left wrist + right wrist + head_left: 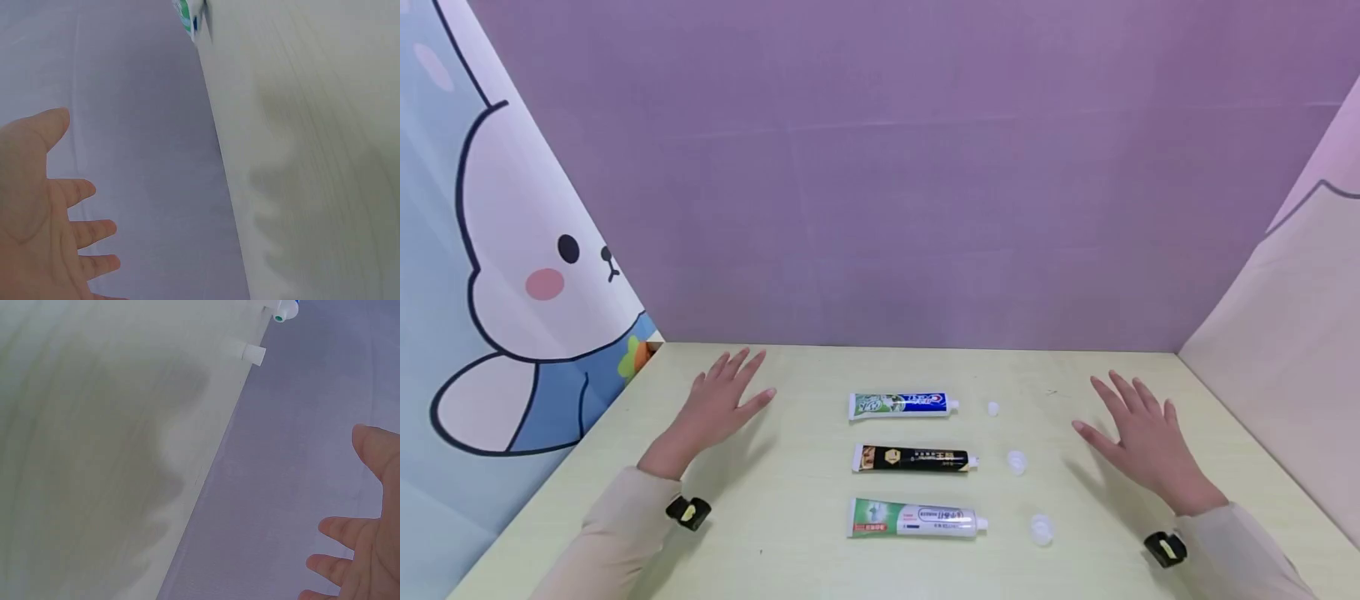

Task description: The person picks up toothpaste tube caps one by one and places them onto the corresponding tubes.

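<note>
Three toothpaste tubes lie in a column mid-table, their uncapped nozzles to the right: a blue and green tube (898, 405) at the back, a black tube (915, 459) in the middle, a green and white tube (916, 518) in front. Right of each is a white cap: a small cap (993, 408), a wider cap (1017, 462) and the largest cap (1041, 529). My left hand (721, 402) hovers over the table left of the tubes, fingers spread, holding nothing. Over the right side, my right hand (1146, 442) is likewise spread and holds nothing.
The pale wooden table (805, 567) meets a purple cloth wall (880, 183) at its back edge. A cartoon-printed cloth (512, 275) closes off the left side, and a pale cloth (1292, 350) the right. Each wrist carries a small black camera (688, 512).
</note>
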### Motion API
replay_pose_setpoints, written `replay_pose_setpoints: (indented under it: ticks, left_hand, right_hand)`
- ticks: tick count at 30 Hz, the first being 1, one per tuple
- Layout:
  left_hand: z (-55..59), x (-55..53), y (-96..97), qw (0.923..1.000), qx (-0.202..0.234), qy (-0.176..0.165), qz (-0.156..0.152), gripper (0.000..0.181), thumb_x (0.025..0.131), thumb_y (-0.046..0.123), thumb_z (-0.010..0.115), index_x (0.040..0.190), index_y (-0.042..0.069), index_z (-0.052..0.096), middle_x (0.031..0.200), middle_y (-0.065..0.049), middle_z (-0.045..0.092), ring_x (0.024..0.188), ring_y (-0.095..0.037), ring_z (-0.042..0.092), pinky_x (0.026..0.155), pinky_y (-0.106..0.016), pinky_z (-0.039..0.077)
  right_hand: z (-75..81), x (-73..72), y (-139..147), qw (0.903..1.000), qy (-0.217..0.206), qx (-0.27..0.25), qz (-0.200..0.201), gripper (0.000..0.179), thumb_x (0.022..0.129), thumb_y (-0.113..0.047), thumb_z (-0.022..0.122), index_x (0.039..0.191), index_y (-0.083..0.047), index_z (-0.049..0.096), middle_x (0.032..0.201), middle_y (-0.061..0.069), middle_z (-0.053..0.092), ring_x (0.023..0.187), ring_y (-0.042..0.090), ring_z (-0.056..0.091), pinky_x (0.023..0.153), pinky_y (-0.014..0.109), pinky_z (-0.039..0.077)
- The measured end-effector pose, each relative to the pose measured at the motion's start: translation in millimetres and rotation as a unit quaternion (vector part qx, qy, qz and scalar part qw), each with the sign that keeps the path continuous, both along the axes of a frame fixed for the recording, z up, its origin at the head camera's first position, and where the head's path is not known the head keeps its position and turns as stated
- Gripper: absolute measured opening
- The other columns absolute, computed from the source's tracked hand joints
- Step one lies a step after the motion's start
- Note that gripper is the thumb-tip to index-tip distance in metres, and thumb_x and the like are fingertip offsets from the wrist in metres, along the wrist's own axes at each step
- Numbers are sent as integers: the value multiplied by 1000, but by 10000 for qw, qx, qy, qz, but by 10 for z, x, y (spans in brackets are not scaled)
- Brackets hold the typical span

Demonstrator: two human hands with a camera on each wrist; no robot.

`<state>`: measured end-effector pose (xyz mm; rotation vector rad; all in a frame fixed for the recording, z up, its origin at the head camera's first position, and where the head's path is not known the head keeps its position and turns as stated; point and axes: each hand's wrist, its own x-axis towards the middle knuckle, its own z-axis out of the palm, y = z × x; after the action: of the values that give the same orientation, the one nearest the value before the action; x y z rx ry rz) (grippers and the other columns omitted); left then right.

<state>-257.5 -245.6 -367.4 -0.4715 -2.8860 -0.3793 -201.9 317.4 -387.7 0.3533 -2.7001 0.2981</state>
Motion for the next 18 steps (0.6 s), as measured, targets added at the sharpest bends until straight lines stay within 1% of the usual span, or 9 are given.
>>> replay_pose_setpoints:
  ticks: [3, 8, 10, 14, 18]
  left_hand:
    - [-14, 28, 50, 9997, 174, -35, -161, 71, 95, 48, 46, 149, 8, 25, 151, -24, 22, 137, -47, 13, 100, -72, 12]
    - [-13, 88, 114, 9987, 340, -106, -373, 70, 95, 47, 48, 148, 8, 26, 151, -23, 23, 137, -47, 16, 100, -71, 14]
    - [-12, 105, 133, 9984, 362, -129, -418, 70, 94, 47, 49, 149, 8, 26, 151, -22, 23, 137, -46, 16, 100, -70, 14]
    - [-7, 104, 168, 9981, 398, -85, -456, 70, 94, 46, 49, 148, 9, 26, 151, -21, 24, 137, -46, 17, 101, -68, 15]
    - [-15, 124, 200, 9969, 531, -187, -549, 69, 94, 46, 50, 149, 9, 26, 151, -20, 25, 137, -46, 17, 101, -68, 15]
  right_hand:
    - [-14, 13, 0, 10000, 25, -14, 59, 72, 90, -46, 56, 143, -2, 34, 144, 30, 30, 130, 55, 22, 92, 78, 10]
    - [-30, 49, -20, 9998, 2, -163, 150, 70, 89, -44, 58, 141, -2, 36, 143, 30, 32, 129, 54, 23, 91, 78, 12]
    - [-32, 63, -31, 9996, -20, -222, 189, 70, 89, -43, 59, 141, -2, 37, 143, 30, 32, 129, 54, 24, 91, 78, 13]
    - [-31, 90, -46, 9990, -61, -351, 255, 70, 89, -42, 59, 142, -2, 36, 144, 29, 31, 129, 54, 23, 92, 78, 11]
    - [-29, 121, -72, 9983, -70, -432, 386, 68, 89, -40, 61, 140, -1, 38, 144, 29, 31, 128, 55, 25, 92, 78, 13]
